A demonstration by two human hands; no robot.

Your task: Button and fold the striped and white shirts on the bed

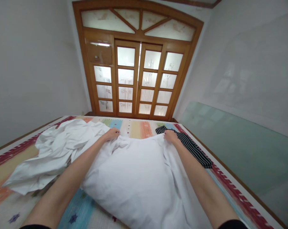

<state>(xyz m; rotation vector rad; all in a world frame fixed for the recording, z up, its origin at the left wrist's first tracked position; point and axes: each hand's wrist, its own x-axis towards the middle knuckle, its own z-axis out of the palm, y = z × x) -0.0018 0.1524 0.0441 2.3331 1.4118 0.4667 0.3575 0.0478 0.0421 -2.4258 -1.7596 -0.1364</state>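
A white garment (134, 178) lies spread on a bed with a colourful striped cover (136, 128). Both my arms reach forward over it. My left hand (112, 134) is closed on the far left edge of the white cloth. At the far right edge my right hand (170, 136) pinches the same cloth. The fabric between the two hands is stretched and slightly puffed up.
A heap of crumpled white cloth (55, 149) lies at the left on the bed. A black-and-white striped garment (191, 144) lies at the right beside my right arm. Wooden glazed doors (136, 79) stand beyond the bed, white walls on both sides.
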